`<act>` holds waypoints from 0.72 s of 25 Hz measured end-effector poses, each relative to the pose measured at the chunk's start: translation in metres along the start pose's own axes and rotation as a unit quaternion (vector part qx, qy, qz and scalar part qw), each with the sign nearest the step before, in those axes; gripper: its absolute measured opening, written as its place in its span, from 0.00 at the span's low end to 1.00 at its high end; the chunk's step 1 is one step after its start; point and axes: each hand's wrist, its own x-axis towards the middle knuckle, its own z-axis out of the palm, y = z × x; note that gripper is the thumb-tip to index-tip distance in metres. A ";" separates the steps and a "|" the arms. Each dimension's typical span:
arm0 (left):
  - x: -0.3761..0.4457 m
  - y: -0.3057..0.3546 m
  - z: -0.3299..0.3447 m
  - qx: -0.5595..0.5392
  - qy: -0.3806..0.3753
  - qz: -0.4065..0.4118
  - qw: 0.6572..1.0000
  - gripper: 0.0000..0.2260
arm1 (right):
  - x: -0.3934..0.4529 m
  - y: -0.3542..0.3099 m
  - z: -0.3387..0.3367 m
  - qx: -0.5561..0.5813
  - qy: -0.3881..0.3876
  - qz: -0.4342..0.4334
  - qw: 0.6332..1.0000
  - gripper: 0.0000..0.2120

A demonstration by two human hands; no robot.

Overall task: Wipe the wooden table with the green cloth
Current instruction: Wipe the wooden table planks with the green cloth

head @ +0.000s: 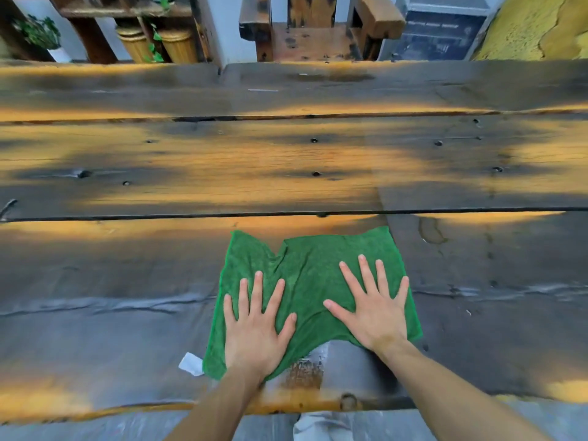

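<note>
Where the near plank of the wooden bench (127,329) meets its front edge, we find the green cloth (305,265) spread nearly flat, with a fold running from its far edge toward the middle. We see both hands lying on it, palms down. The left hand (254,329) rests on the near-left part of the cloth, its 5 fingers straight and spread; it grips nothing. The right hand (375,310) rests on the right part, likewise flat with fingers splayed and nothing held. The 2 hands are near each other but apart, with bare cloth between them. A white tag (191,364) sticks out at the near-left corner of the cloth and lies on the bench.

We note that the bench top consists of long planks running left to right, dark grey with orange-brown patches, separated by 2 narrow dark gaps. Small round holes dot the middle plank. A worn, rust-coloured patch (302,374) shows on the near plank just below the cloth, between the 2 forearms.

Beyond the far edge we see a wooden chair (318,30), 2 woven baskets (159,43) with green leaves beside them, and a rough yellow surface (537,23) at the far right.
</note>
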 end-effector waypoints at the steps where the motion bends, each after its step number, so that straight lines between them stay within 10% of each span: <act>1: -0.013 0.001 0.002 0.002 0.000 0.002 1.000 0.31 | -0.016 0.002 0.006 0.005 0.013 0.001 1.000 0.40; 18: -0.136 0.020 0.008 0.003 -0.058 0.042 0.997 0.29 | -0.180 0.031 0.045 0.028 -0.013 0.060 0.998 0.32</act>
